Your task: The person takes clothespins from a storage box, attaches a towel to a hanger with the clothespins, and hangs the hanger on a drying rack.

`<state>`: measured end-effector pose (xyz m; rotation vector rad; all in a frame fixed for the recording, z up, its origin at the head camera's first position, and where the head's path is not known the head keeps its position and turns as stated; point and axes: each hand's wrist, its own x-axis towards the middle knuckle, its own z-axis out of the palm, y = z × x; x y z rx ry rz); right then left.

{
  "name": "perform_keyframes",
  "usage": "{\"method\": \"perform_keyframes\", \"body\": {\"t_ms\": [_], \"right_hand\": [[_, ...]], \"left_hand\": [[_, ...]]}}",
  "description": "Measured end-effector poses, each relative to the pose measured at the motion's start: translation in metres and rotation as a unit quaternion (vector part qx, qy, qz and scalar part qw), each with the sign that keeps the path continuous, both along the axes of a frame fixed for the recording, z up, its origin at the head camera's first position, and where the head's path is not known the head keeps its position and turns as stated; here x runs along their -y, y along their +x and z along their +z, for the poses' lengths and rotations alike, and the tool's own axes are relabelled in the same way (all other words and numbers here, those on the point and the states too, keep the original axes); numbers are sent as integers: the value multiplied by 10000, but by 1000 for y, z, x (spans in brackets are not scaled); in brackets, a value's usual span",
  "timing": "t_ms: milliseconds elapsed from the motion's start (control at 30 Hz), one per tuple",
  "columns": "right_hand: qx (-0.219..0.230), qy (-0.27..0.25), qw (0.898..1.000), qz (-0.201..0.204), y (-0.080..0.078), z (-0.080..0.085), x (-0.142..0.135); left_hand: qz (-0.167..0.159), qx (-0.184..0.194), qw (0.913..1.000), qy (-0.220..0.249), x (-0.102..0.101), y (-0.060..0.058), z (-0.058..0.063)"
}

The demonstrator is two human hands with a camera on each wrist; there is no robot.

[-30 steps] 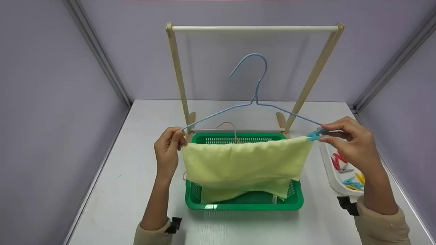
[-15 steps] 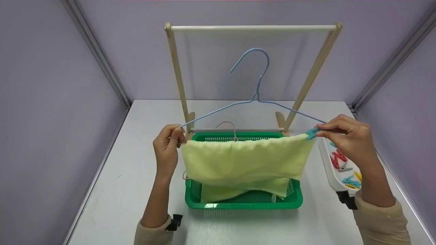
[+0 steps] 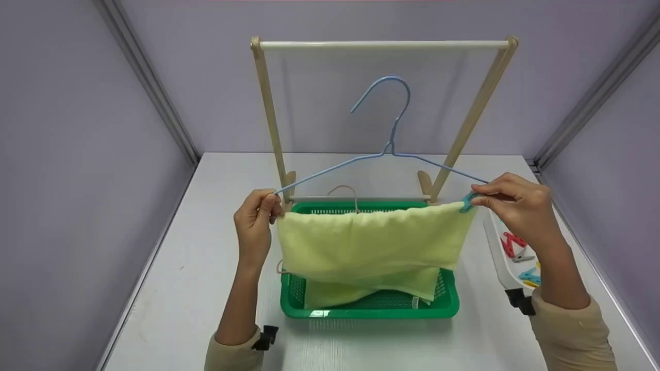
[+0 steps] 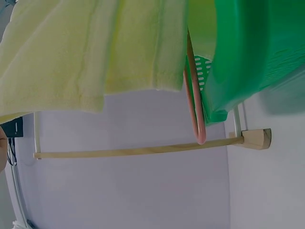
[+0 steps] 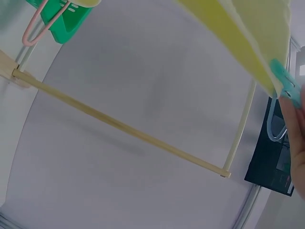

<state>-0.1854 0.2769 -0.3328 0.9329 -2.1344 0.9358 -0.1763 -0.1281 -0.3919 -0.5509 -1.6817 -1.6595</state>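
Note:
A light blue wire hanger (image 3: 390, 146) is held up with a yellow towel (image 3: 371, 242) draped over its lower bar. My left hand (image 3: 253, 221) pinches the hanger's left end together with the towel's upper left corner. At the other end, my right hand (image 3: 521, 206) pinches a blue clothespin (image 3: 467, 202), whose jaws sit over the towel's upper right corner. The right wrist view shows that clothespin (image 5: 285, 81) on the towel edge (image 5: 267, 52), with the hanger's rounded end just below. Only a sliver of my left hand shows in the left wrist view.
Below the towel stands a green basket (image 3: 371, 313) with a pink hanger (image 3: 355, 195) and more yellow cloth (image 3: 335, 293) in it. Behind rises a wooden rack with a white top bar (image 3: 384, 45). A white tray (image 3: 497, 252) of coloured clothespins lies at right, partly behind my right arm.
My right hand has shifted slightly left, and the clothespin has turned steeper and moved further onto the towel corner. The hanger's hook has risen slightly and moved right. My left hand has barely moved.

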Motion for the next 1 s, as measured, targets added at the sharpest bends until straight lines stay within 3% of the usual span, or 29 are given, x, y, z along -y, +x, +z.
{"method": "perform_keyframes", "body": {"t_ms": [167,433,733,1000], "right_hand": [[-37,15,9999,-163,-5,-13,-7],[-151,55,9991,-390,0,-20,-7],[-194,-797,9940,-721,2,-32,-4],[-409,-1220,9866,-1004,2,-42,-3]], "left_hand": [[-96,-27,9999,15,0,0,-2],[-123,6,9999,-7,-1,1,-3],[-151,66,9999,1,-3,1,-4],[-208,130,9997,-17,-3,1,-7]]}}
